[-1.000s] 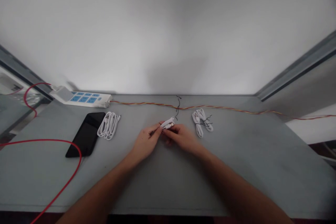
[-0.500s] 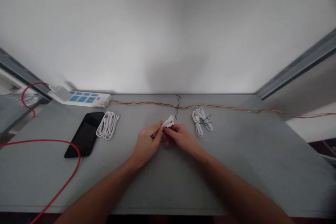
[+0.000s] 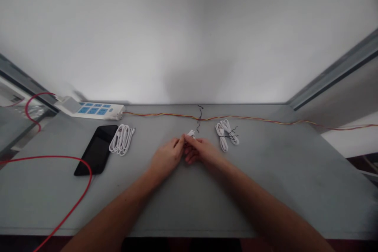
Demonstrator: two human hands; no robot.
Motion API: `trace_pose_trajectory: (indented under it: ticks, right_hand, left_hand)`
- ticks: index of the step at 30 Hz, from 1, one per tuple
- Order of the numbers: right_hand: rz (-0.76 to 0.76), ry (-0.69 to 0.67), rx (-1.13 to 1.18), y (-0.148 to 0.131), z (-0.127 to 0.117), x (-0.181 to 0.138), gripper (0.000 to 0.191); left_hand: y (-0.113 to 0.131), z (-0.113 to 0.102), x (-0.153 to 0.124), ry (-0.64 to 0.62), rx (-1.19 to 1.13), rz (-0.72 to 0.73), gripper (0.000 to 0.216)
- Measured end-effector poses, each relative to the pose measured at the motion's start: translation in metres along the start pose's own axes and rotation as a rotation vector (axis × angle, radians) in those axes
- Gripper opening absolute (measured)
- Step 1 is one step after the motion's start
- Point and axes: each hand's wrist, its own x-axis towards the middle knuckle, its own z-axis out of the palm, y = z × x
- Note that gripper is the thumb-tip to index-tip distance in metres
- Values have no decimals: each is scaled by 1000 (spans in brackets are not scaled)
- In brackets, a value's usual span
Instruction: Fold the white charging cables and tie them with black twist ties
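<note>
Both hands meet at the middle of the table around a small coiled white USB cable; only its far end shows past the fingers. My left hand is closed on the coil, thumb and fingertips pinched together. My right hand grips the same cable from the other side, its thumb touching the left fingertips. Just beyond lie thin black twist ties. To the right rests a white cable bundle, bound at its middle with a black tie. The rest of the held coil is hidden by my fingers.
At left, a loosely coiled white cable touches a black smartphone. A white power strip with blue sockets and a plugged-in adapter stands behind them. A red cable crosses the left side; a twisted red-yellow wire runs along the back.
My right thumb has moved left over the cable to meet my left fingertips. Less of the white cable and its plug shows now.
</note>
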Motion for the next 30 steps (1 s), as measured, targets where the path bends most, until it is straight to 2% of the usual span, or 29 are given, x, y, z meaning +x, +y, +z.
trace_pose_trajectory:
  ticks: [6,13,20,30]
  right_hand:
    - [-3,-47,-15,1,-5,-1,32]
    - [-29,-108,-3,4,-14,4,35]
    - [-40,-70,-52,4,-16,9,35]
    - [-148,42,-143,-2,-11,2,42]
  left_hand:
    - [-1,1,-2,-7,-39,15,37]
    - [4,-3,-2,56,-214,-1,40]
    - [10,-3,0,147,-363,-95,35]
    - [14,0,-1,209,-322,-85,38]
